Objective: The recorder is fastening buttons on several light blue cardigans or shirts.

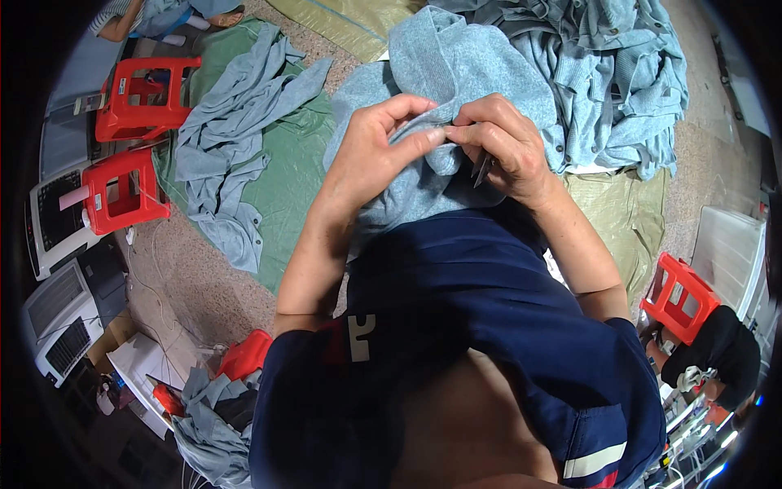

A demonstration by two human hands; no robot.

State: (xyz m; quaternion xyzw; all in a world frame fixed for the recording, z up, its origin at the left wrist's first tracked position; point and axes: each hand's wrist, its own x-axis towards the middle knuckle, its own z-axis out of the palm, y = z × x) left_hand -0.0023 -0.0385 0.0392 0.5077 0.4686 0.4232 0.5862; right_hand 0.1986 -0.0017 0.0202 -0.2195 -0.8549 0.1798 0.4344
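Observation:
A light blue-grey knit cardigan (pixel 481 69) lies bunched over my lap, its ribbed band running up between my hands. My left hand (pixel 371 151) is closed on the band's edge, thumb and forefinger pinching the fabric. Close by, my right hand (pixel 507 147) pinches the same edge with its fingertips. Tucked in that right hand are dark metal thread snips (pixel 482 169), blades pointing down and handles hidden by the fingers. Between the fingertips there may be something tiny, too small to make out.
A big heap of similar cardigans (pixel 607 90) rises at the far right. More knitwear (pixel 224 147) lies on a green sheet (pixel 297 179) at the left. Red plastic stools (pixel 122 191) stand on both sides. Other people sit at the far left and the lower right (pixel 717 359).

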